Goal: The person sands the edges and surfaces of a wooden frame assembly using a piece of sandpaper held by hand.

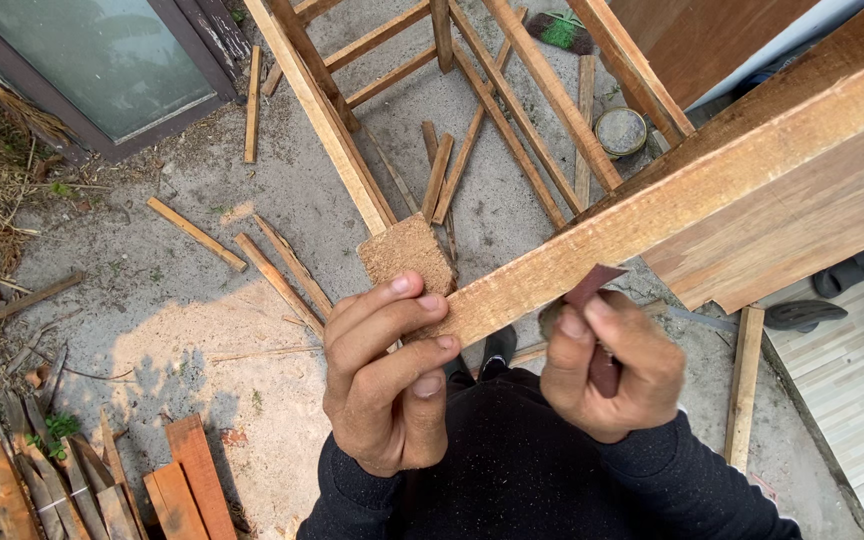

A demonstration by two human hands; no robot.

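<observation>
Leftmost, a bundle of short reddish-brown wooden offcuts point(177, 490) on sandy, sawdust-strewn grey ground point(202, 330), with thin pale wooden slats point(282, 270) scattered beyond. Nearer centre, left hand point(387, 375) curled around the near end of a long pale rough-sawn wooden plank point(672, 205), fingers over its top edge, beside a small rectangular tan coarse-grained block point(407, 252). Rightward, right hand point(612, 370) pinched closed on a folded dark maroon sheet of sandpaper point(592, 285), touching the plank's lower edge. Behind, an open frame of slender wooden battens point(472, 110) lying flat; farther right, a round grey-filled tin point(620, 130) and dark rubber sandals point(832, 290) on pale striped flooring.
</observation>
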